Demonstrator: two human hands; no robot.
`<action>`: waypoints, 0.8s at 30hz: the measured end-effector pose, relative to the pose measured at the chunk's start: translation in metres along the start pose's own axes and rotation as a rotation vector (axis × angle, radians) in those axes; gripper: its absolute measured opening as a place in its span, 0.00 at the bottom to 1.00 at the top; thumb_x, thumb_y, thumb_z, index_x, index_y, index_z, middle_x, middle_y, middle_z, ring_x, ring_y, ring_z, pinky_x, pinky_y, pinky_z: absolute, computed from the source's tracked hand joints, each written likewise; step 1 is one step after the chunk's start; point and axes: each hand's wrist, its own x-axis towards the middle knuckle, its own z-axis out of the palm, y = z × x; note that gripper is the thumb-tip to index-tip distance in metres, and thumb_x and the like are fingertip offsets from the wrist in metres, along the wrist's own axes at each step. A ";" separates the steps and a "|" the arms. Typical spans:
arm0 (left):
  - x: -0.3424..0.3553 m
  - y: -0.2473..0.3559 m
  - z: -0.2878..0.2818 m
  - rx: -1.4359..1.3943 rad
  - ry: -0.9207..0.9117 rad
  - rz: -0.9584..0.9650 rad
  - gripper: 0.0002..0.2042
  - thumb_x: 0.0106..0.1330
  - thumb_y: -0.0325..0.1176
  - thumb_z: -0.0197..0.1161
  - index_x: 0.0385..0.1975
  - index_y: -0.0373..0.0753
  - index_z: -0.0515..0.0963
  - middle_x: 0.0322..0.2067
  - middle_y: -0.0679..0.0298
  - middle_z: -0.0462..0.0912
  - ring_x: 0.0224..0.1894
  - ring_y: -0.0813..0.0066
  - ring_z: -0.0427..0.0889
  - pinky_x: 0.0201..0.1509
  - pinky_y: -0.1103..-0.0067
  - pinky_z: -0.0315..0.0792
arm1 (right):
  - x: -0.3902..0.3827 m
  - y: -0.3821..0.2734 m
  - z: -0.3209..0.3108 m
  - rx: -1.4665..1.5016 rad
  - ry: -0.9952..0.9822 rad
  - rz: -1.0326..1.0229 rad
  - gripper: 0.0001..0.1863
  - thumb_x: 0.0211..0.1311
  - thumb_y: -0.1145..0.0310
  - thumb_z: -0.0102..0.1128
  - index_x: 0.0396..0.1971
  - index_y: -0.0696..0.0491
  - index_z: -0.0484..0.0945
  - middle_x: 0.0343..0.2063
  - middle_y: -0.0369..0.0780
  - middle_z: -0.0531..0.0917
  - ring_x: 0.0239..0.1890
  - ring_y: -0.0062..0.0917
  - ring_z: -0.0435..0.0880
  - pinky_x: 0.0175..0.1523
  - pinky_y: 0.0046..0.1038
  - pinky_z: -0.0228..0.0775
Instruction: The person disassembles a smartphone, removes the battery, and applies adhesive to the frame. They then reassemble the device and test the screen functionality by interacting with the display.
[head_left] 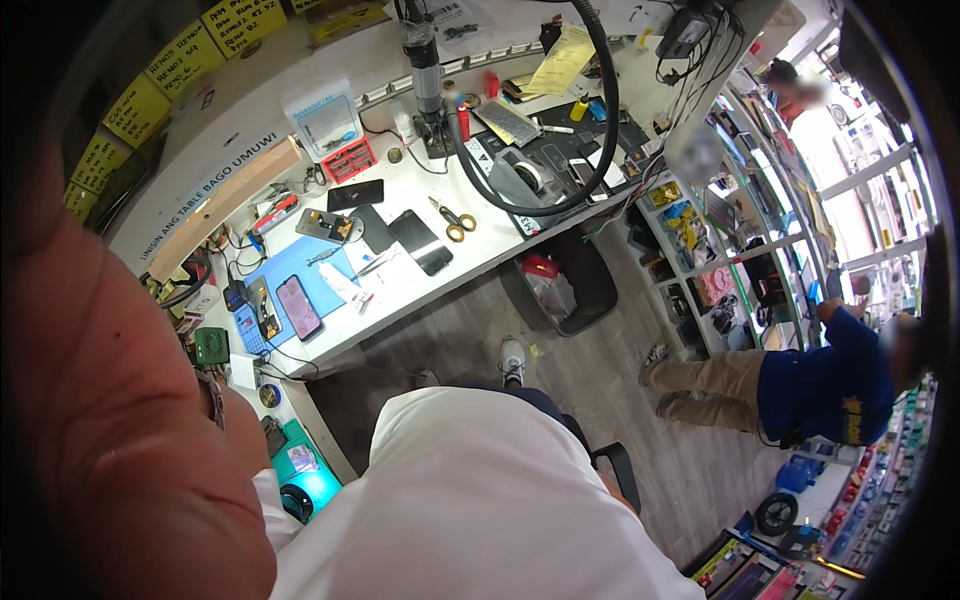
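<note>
My left hand (130,400) is raised very close to the camera and fills the left side. Its palm shows, but its fingers run out of the picture, so what they do is hidden. My right hand is out of sight. On the white workbench below lies a blue mat (281,267) with a phone with a lit pinkish screen (298,308) at its edge. A white tube (338,284) and an opened phone (325,226) are close by. Two dark phones, one at the back (356,194) and one to the right (420,242), lie near yellow-handled scissors (453,220).
A microscope column (425,85) with a thick black cable (608,110) stands at the bench's back. Under the bench edge is a dark bin (590,295) holding rubbish. A person in blue (820,390) stands at the right by shelves (735,260). My chair's armrest (620,470) is beside me.
</note>
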 end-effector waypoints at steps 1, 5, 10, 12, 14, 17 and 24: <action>0.001 0.000 0.000 0.001 0.000 0.007 0.20 0.72 0.34 0.70 0.59 0.31 0.78 0.53 0.51 0.82 0.55 0.52 0.82 0.62 0.61 0.77 | -0.001 0.000 0.001 0.001 -0.007 0.000 0.21 0.60 0.67 0.74 0.51 0.60 0.86 0.47 0.48 0.91 0.50 0.33 0.90 0.56 0.37 0.80; 0.000 0.001 0.009 -0.018 0.001 0.016 0.22 0.72 0.34 0.70 0.62 0.31 0.76 0.56 0.50 0.81 0.59 0.52 0.81 0.64 0.62 0.76 | -0.008 -0.003 0.000 -0.011 0.002 -0.006 0.21 0.59 0.66 0.75 0.50 0.60 0.87 0.46 0.48 0.91 0.49 0.33 0.91 0.55 0.37 0.80; 0.010 0.010 0.013 -0.041 0.030 0.063 0.25 0.72 0.35 0.71 0.64 0.30 0.74 0.60 0.49 0.79 0.62 0.52 0.80 0.66 0.63 0.75 | -0.016 -0.009 -0.002 -0.039 0.010 -0.030 0.21 0.57 0.66 0.77 0.49 0.59 0.88 0.45 0.49 0.92 0.48 0.33 0.91 0.54 0.37 0.80; 0.005 0.020 0.010 -0.043 0.060 0.086 0.27 0.72 0.35 0.72 0.66 0.29 0.73 0.61 0.49 0.78 0.64 0.51 0.79 0.67 0.63 0.75 | -0.013 -0.012 -0.006 -0.056 0.001 -0.050 0.21 0.56 0.66 0.78 0.49 0.59 0.88 0.45 0.49 0.92 0.48 0.33 0.91 0.54 0.37 0.80; 0.000 0.019 0.030 -0.131 0.079 0.131 0.28 0.72 0.36 0.72 0.67 0.29 0.72 0.63 0.49 0.77 0.65 0.51 0.78 0.68 0.63 0.74 | -0.022 -0.008 0.003 -0.038 0.039 -0.024 0.22 0.56 0.66 0.79 0.49 0.59 0.88 0.45 0.49 0.92 0.48 0.33 0.91 0.54 0.37 0.80; -0.021 0.048 0.050 -0.279 0.152 0.225 0.30 0.72 0.36 0.72 0.69 0.29 0.71 0.65 0.48 0.76 0.68 0.51 0.77 0.70 0.64 0.74 | -0.020 -0.009 0.001 -0.006 0.053 -0.037 0.22 0.55 0.66 0.80 0.48 0.59 0.88 0.44 0.49 0.92 0.47 0.33 0.91 0.53 0.37 0.80; -0.220 -0.019 0.131 -0.120 -0.473 -0.703 0.16 0.78 0.37 0.67 0.60 0.36 0.82 0.51 0.58 0.85 0.50 0.68 0.85 0.55 0.72 0.79 | -0.029 -0.023 -0.003 -0.013 0.066 -0.053 0.22 0.52 0.65 0.83 0.47 0.58 0.89 0.43 0.49 0.93 0.46 0.33 0.92 0.52 0.36 0.80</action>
